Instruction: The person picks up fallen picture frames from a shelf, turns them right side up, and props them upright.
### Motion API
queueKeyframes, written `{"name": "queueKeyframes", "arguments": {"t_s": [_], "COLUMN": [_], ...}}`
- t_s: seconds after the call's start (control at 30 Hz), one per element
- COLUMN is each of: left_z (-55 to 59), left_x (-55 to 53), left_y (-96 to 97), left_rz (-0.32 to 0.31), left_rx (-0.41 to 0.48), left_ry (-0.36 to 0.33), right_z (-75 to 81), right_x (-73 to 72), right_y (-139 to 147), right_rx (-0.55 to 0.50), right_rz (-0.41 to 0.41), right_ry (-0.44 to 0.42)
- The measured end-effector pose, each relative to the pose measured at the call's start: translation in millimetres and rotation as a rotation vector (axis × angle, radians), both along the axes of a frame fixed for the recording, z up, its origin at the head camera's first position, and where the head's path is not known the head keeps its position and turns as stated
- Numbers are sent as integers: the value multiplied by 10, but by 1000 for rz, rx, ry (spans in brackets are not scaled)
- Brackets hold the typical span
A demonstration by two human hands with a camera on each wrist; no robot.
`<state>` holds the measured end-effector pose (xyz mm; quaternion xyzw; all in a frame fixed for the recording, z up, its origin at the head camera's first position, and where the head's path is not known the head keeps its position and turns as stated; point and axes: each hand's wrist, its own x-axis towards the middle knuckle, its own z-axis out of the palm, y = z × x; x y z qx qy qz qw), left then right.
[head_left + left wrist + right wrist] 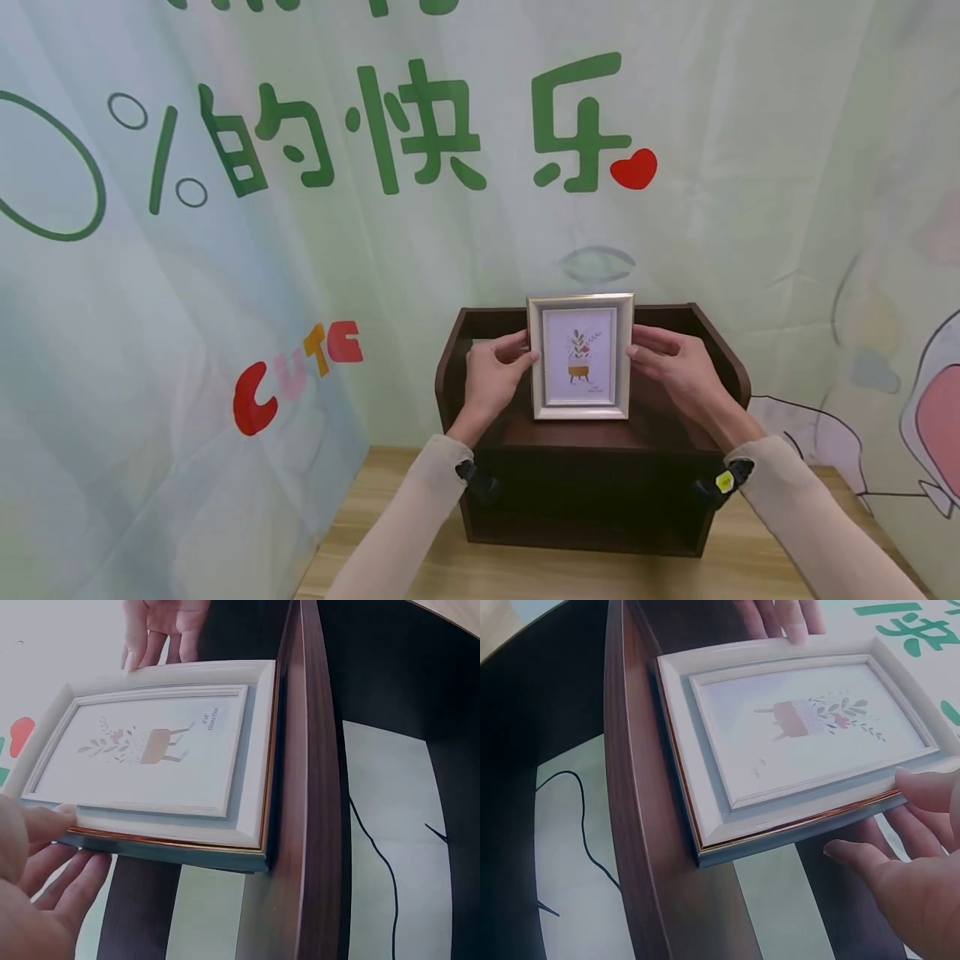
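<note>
A cream picture frame [580,412] with a potted-plant print stands upright on the upper shelf of a dark brown shelf unit [585,500]. My left hand [492,375] pinches its left edge, thumb on the front and fingers behind. On the opposite edge, my right hand [678,367] holds it the same way. In the left wrist view the frame's gold-lined lower edge [264,787] is right at the shelf board [296,780]. The right wrist view shows my right thumb [922,787] on the frame's front border.
The shelf unit stands on a wood-grain table [375,500], its raised sides flanking both hands. Behind hangs a printed curtain [420,250] with green characters and a red heart. A thin black cable [382,859] shows through the lower compartment's back opening.
</note>
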<state>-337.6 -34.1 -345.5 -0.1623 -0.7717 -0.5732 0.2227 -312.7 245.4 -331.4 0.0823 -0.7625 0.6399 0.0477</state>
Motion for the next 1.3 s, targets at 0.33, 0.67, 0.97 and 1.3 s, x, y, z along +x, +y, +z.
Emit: {"name": "queueKeyframes", "arguments": {"t_s": [0.33,0.67,0.97,1.3], "left_z": [-2,-81,-228,-207], "left_x": [-23,2,53,32], "left_y": [-46,-49,-21,-28], "left_rz": [-31,-47,-7,-7], "left_rx": [64,92,107,92], "left_ry": [26,38,3,0], "right_z": [-50,-60,-87,-70], "right_x": [7,1,32,123], "right_y": [-4,9,43,52], "right_rx": [-25,-66,4,105], "right_rz": [22,46,47,27], "right_ry": [18,50,40,43]}}
